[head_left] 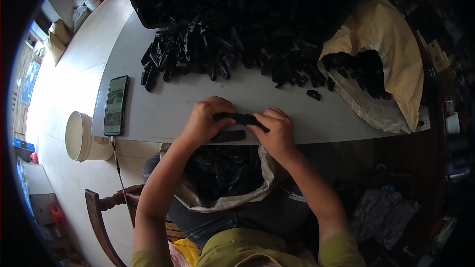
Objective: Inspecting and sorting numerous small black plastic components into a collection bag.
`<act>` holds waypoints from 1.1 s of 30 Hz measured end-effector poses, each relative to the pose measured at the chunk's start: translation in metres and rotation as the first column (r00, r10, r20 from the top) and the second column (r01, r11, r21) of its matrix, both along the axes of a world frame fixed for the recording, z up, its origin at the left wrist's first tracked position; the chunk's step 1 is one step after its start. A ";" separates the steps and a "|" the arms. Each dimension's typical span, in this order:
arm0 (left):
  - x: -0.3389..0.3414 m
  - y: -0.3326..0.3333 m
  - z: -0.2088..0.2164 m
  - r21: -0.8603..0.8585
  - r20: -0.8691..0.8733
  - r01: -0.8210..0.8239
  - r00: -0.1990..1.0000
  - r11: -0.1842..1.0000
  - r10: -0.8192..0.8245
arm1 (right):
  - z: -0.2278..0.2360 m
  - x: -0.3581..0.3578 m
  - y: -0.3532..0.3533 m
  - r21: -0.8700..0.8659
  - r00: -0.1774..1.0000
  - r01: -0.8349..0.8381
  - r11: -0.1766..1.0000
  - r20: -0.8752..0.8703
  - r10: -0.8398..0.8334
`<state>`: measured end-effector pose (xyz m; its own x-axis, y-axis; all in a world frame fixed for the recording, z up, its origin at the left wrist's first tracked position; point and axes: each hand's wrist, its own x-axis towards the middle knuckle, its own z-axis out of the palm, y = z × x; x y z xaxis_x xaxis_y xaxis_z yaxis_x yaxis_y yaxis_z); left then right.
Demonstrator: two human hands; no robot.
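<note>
Near the table's front edge, my left hand (204, 120) and my right hand (275, 128) pinch the two ends of a dark, elongated black piece (240, 118). It lies roughly level between them, and its exact kind is hard to make out. Fingertips hide both of its ends. Just below it, a flat black strip with rounded ends (228, 136) rests on the grey table (168, 104) beside my left hand. An open woven sack (198, 204) sits on my lap under my forearms, holding many glossy black pieces (222, 170).
Loose black parts (188, 44) are heaped along the far side, before a large black container (247, 0). A tan sack (396, 54) with small black pieces lies at the right. A phone (116, 106) with a cable and a white bucket (78, 136) are at the left.
</note>
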<state>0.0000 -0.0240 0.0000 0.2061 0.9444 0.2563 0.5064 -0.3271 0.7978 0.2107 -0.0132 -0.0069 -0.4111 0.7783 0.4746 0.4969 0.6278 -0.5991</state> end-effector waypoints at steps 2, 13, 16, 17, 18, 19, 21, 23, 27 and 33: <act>0.001 -0.003 0.000 -0.037 0.021 -0.027 0.999 0.999 0.027 | -0.003 -0.005 0.001 0.062 0.999 0.045 0.997 -0.006 -0.045; -0.024 0.020 0.022 -0.122 0.044 0.261 0.965 0.958 -0.257 | 0.003 -0.007 -0.027 -0.031 0.953 -0.262 0.965 0.152 0.264; -0.008 0.048 0.031 0.435 -0.402 -0.050 0.883 0.899 0.244 | 0.022 0.005 -0.030 -0.063 0.967 -0.223 0.973 0.113 0.229; -0.010 0.055 0.031 0.432 -0.400 -0.052 0.884 0.901 0.243 | 0.028 0.014 -0.026 -0.090 0.989 -0.106 0.990 0.094 0.114; -0.010 0.063 0.031 0.419 -0.572 0.020 0.782 0.908 0.247 | 0.027 0.030 -0.014 -0.027 0.991 0.054 0.998 0.123 -0.050; -0.011 0.067 0.031 0.393 -0.722 0.086 0.646 0.916 0.248 | 0.026 0.048 0.002 0.041 0.968 0.207 0.977 0.139 -0.211; -0.001 0.066 0.031 0.387 -0.738 0.153 0.642 0.909 0.206 | 0.022 0.083 0.025 0.180 0.877 0.408 0.895 0.193 -0.439; 0.010 0.058 0.023 0.297 -0.710 0.239 0.703 0.924 0.046 | 0.010 0.100 0.039 0.138 0.891 0.374 0.917 0.221 -0.397; 0.042 0.035 0.026 -0.021 -0.436 0.217 0.876 0.976 -0.205 | 0.012 0.086 0.043 -0.185 0.963 0.260 0.948 0.123 -0.240; 0.033 0.030 0.000 0.452 -0.292 0.119 0.956 0.884 0.020 | 0.001 0.071 0.032 -0.261 0.976 0.146 0.954 -0.118 -0.182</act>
<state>0.0335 0.0060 0.0001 0.3783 0.7193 0.5827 0.6580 -0.6517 0.3773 0.2820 0.0191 -0.0063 -0.2115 0.9300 0.3006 0.4807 0.3668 -0.7965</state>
